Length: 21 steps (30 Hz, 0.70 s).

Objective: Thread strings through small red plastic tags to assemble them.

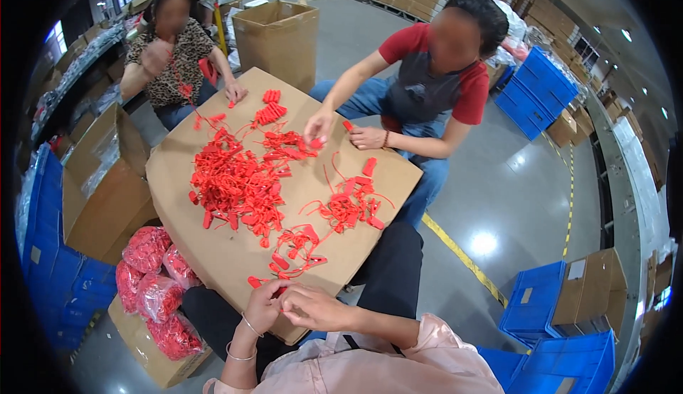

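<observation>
My left hand (262,307) and my right hand (313,307) meet at the near edge of a flat cardboard sheet (213,252) used as a table. Together they pinch a small red plastic tag (282,291) between the fingertips. A small bunch of red tags (295,246) lies just beyond my hands. A large heap of red tags (238,180) covers the middle of the sheet, with another cluster (348,205) to the right.
Two other people sit across the sheet, each handling red tags. An open carton with bags of red tags (153,284) stands at my left. Brown cartons (103,188) and blue crates (551,301) surround the spot on a grey floor with a yellow line.
</observation>
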Available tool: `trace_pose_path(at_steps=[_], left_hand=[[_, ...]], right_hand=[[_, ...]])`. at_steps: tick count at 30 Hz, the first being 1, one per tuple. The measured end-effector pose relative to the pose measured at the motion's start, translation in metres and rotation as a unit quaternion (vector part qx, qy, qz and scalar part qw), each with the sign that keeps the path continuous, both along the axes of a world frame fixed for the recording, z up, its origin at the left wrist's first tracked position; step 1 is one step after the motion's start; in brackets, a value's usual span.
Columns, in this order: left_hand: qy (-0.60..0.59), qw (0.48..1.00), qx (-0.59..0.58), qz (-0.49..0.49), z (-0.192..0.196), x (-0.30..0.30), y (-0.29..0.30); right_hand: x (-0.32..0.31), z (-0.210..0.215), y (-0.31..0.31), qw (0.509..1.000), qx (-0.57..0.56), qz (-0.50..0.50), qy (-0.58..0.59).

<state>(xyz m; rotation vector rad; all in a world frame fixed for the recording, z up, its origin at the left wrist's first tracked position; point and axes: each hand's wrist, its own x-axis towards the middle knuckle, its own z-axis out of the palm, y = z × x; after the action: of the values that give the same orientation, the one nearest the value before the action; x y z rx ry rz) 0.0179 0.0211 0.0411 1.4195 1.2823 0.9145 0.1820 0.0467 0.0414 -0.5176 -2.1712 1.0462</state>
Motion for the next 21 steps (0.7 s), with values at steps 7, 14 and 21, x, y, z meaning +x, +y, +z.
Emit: trace_pose_path(at_steps=[7, 14, 21], left_hand=[[-0.081, 0.996, 0.005, -0.030, -0.001, 0.003, 0.000], [-0.275, 0.950, -0.143, 0.037, -0.013, 0.011, 0.003], [-0.181, 0.970, -0.160, 0.022, -0.036, -0.012, 0.001]], right_hand=[[0.003, 0.000, -0.001, 0.977, -0.202, 0.005, 0.064], [0.006, -0.007, 0.018, 0.740, -0.584, 0.010, 0.333], [0.023, -0.023, 0.040, 0.694, -0.600, -0.115, 0.381]])
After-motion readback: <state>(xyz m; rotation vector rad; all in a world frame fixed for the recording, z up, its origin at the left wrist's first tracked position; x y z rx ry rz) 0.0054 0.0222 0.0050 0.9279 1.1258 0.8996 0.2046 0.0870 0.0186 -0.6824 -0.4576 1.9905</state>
